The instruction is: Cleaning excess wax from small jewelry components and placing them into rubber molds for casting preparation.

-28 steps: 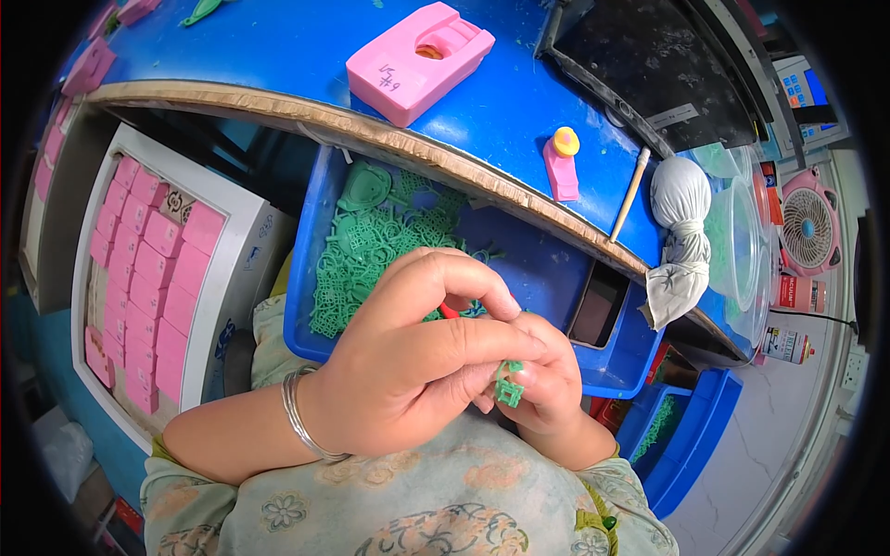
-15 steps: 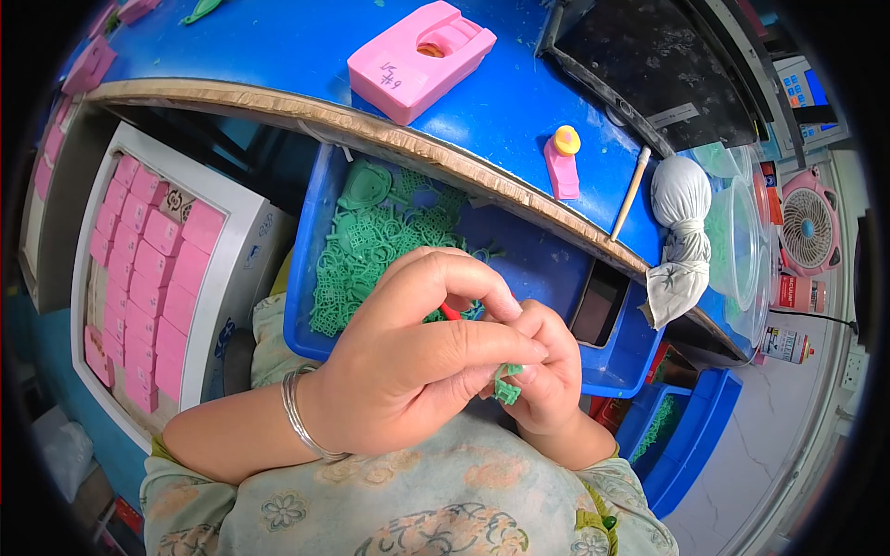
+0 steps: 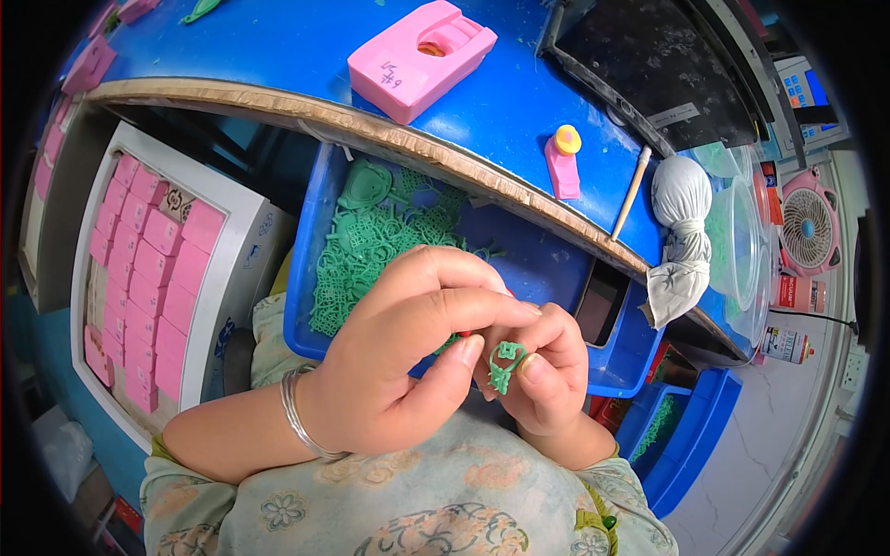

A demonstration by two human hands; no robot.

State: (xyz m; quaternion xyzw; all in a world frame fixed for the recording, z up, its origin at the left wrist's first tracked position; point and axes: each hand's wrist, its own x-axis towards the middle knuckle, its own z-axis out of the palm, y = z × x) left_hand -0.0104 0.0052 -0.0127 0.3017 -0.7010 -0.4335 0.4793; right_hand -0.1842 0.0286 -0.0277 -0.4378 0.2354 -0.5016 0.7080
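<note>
Between the thumb and fingers of my right hand (image 3: 547,380) is a small green openwork ring-like piece (image 3: 505,366). My left hand (image 3: 417,343) curls beside it, its index finger reaching over the right fingers and its thumb left of the piece. A bit of something red (image 3: 464,332) shows among the left fingers, mostly hidden. Behind both hands lies a blue tray (image 3: 306,278) heaped with green lattice pieces (image 3: 380,218), a dark phone (image 3: 601,301) at its right end.
The blue bench (image 3: 232,46) carries a pink block (image 3: 408,74), a pink-and-yellow piece (image 3: 563,176), a stick (image 3: 630,195), a white cloth bundle (image 3: 679,195), black equipment (image 3: 640,65) and clear bowls (image 3: 737,241). Left is a case of pink blocks (image 3: 148,296); lower right, blue bins (image 3: 705,417).
My left thumb has drawn back leftward from the green piece, and my left index finger has risen. The piece is turned and lifted slightly, showing more of its loop.
</note>
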